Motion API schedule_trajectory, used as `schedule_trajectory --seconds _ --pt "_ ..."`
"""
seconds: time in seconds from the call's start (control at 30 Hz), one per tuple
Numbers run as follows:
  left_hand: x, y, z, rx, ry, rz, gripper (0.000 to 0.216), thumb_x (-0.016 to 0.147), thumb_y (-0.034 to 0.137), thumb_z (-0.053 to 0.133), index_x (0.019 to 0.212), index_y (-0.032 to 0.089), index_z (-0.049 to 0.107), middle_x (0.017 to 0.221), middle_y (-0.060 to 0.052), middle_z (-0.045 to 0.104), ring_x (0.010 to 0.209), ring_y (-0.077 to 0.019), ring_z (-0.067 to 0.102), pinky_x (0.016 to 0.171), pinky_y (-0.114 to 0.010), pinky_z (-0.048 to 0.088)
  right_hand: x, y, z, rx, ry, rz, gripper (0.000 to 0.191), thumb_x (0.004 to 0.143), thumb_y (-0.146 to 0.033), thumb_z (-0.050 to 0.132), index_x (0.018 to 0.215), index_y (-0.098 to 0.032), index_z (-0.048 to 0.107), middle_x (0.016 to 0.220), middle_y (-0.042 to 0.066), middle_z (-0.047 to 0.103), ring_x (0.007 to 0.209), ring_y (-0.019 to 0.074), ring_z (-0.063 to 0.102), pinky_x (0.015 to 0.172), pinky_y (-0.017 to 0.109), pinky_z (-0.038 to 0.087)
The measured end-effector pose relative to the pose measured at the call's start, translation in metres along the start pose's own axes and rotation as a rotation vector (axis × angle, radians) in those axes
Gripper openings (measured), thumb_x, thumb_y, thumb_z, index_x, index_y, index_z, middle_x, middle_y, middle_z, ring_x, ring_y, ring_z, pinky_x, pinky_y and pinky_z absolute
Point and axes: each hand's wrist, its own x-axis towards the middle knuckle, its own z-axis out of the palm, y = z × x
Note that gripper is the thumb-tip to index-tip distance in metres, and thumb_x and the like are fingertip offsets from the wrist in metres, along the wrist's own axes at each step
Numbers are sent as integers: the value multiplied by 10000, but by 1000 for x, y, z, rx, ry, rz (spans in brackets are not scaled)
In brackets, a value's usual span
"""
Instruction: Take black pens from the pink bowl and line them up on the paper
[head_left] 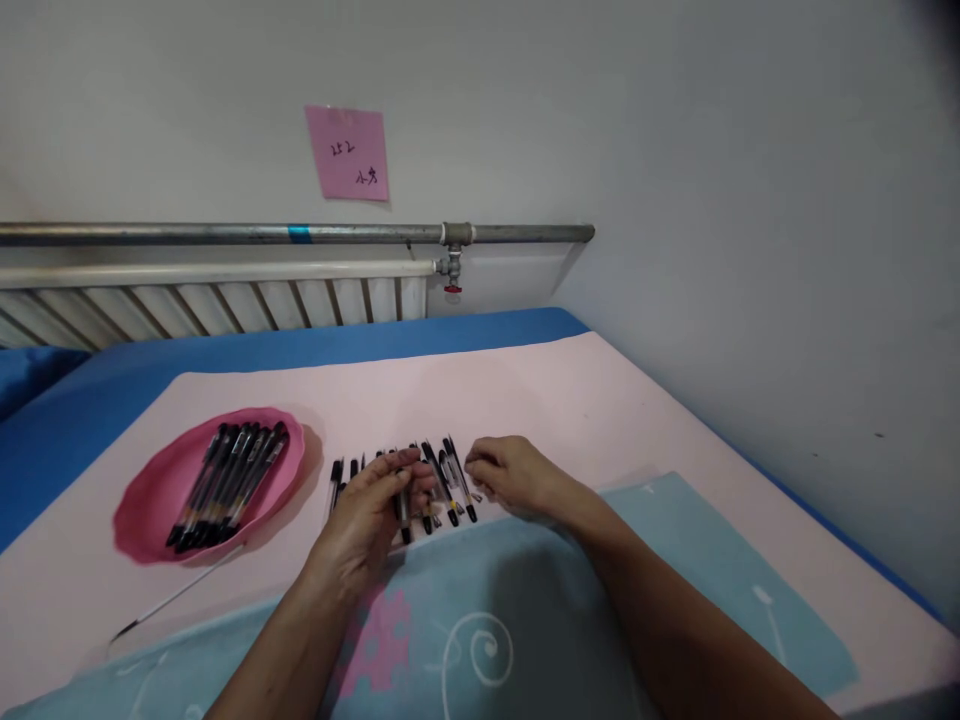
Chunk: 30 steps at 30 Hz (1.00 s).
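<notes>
My left hand (367, 500) is closed with a dark-capped pen (403, 510) between thumb and fingers, over a row of pens. Part of that row is hidden behind this hand. Just to its right, disassembled-looking black pens (441, 485) lie side by side on the pink cover, with small pieces near their lower ends. My right hand (517, 472) rests at the right end of the row, its fingers curled together. Whatever may be between those fingertips is hidden. More black pens (337, 480) show left of my left hand.
A pink scalloped dish (142, 500) at the left holds a pile of black pens (232, 480). A thin white pen refill (180, 595) lies before it. Blue patterned cloth (480, 620) covers the near side. Behind stand a radiator (300, 303), pipes and the wall.
</notes>
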Motion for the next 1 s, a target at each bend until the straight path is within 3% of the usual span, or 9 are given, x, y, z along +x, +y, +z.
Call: schedule_trajectory --seconds 0.17,0.27,0.37,0.47,0.57,0.67,1.0 --pt "-3 -8 7 -128 -59 52 225 676 143 634 895 157 586 909 -79 662 854 -188 620 713 -300 497 -5 -16 33 445 -131 -55 131 740 -199 491 856 -177 549 562 -51 503 416 51 432 386 150 339" --pt "-4 -13 10 -142 -24 78 242 667 152 651 900 176 592 957 -69 659 898 -183 609 756 -299 488 -5 -22 52 530 -61 -70 90 732 -172 499 819 -183 521 553 -62 487 410 48 422 390 155 334" --pt "-5 -15 13 -140 22 86 255 653 183 670 900 182 607 981 -66 655 904 -178 606 767 -290 477 -2 -23 57 547 0 -91 72 718 -137 502 769 -188 500 557 -65 487 453 55 448 451 169 361" --pt "-3 -11 10 -123 12 127 297 644 246 680 929 184 621 1064 -79 626 996 -203 566 830 -315 444 3 -15 42 468 45 -78 84 730 -177 505 810 -191 526 586 -52 522 498 73 489 481 183 373" --pt "3 -2 -1 -76 44 225 308 634 287 686 917 182 631 1097 -80 609 1086 -222 508 906 -348 387 12 4 18 193 202 44 109 722 -217 537 816 -170 567 597 -31 549 534 88 515 504 190 373" --pt "9 9 -13 -37 86 288 307 622 309 690 891 173 631 1089 -84 607 1087 -239 506 916 -379 372 22 24 5 30 245 146 84 707 -182 543 773 -148 582 566 -12 567 523 98 519 489 194 354" --pt "4 30 -18 10 138 251 246 630 352 664 799 175 641 956 -58 642 933 -233 585 746 -333 472 24 24 10 -92 188 109 99 728 -241 533 729 -148 567 560 -2 564 505 92 495 471 187 320"
